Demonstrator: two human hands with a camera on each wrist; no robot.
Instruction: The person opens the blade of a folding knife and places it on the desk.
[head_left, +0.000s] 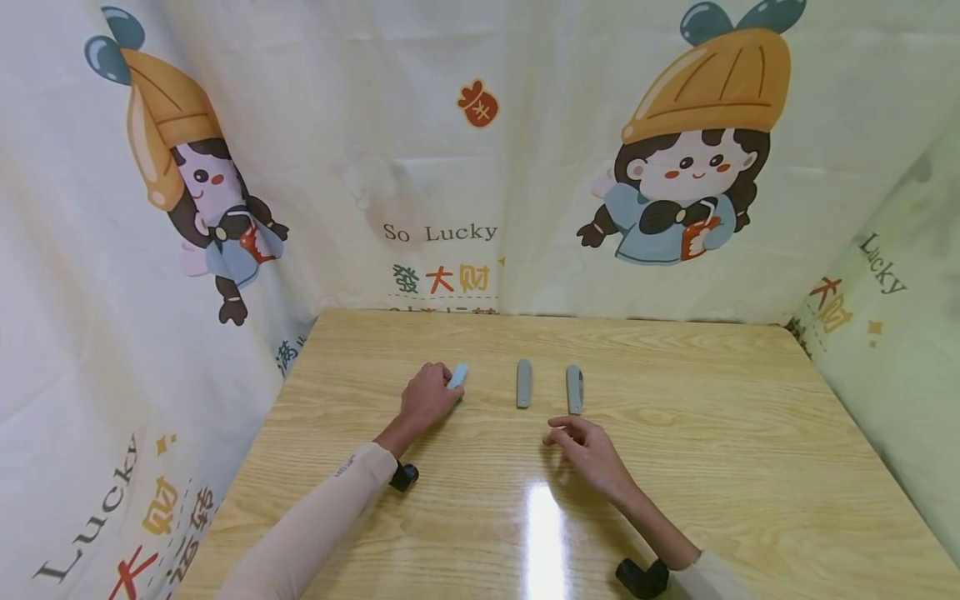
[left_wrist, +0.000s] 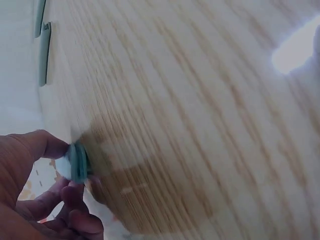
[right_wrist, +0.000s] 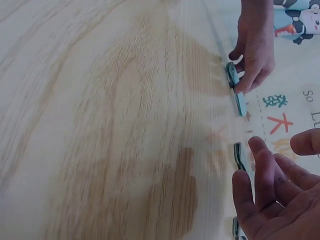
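Three slim, rounded pieces that look like folded knives are spaced side by side on the wooden table. The light blue folding knife (head_left: 457,377) is at the left, pinched by my left hand (head_left: 429,394) between thumb and fingers; in the left wrist view its slotted end (left_wrist: 78,162) shows. A grey folding knife (head_left: 523,384) lies in the middle, untouched. Another grey folding knife (head_left: 574,390), with a dark cutout along its side, lies to the right. Just in front of it my right hand (head_left: 592,454) hovers with loosely bent fingers, holding nothing.
The wooden table (head_left: 712,433) reaches back to a printed curtain (head_left: 555,167), which also hangs at both sides. Black wrist-camera mounts (head_left: 643,577) sit by the forearms. A bright glare patch (head_left: 545,533) lies near the front middle.
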